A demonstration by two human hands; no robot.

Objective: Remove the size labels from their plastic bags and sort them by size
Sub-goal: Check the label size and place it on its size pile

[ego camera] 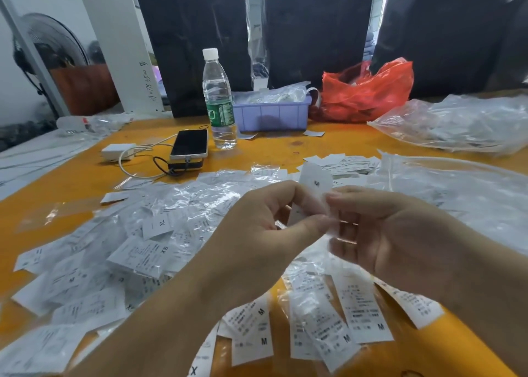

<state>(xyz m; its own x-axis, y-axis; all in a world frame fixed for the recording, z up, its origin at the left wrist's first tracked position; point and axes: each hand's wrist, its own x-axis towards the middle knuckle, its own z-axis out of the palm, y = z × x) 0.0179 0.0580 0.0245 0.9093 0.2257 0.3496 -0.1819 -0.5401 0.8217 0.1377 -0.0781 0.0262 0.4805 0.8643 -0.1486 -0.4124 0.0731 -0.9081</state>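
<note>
Above the orange table [71,176] my left hand [257,233] and my right hand [394,233] meet and both pinch one white size label [313,183] marked M, partly in a clear plastic bag [333,228]. The label stands upright between my fingertips. Under my hands several M labels [363,305] lie side by side near the front edge. A heap of bagged labels [137,251], with XL and XS showing, covers the table to the left.
At the back stand a water bottle [218,96], a purple bin [271,112] and a red plastic bag [368,91]. A phone [190,143] on a power bank and a white charger [117,151] lie left of centre. Large clear bags [457,125] fill the right.
</note>
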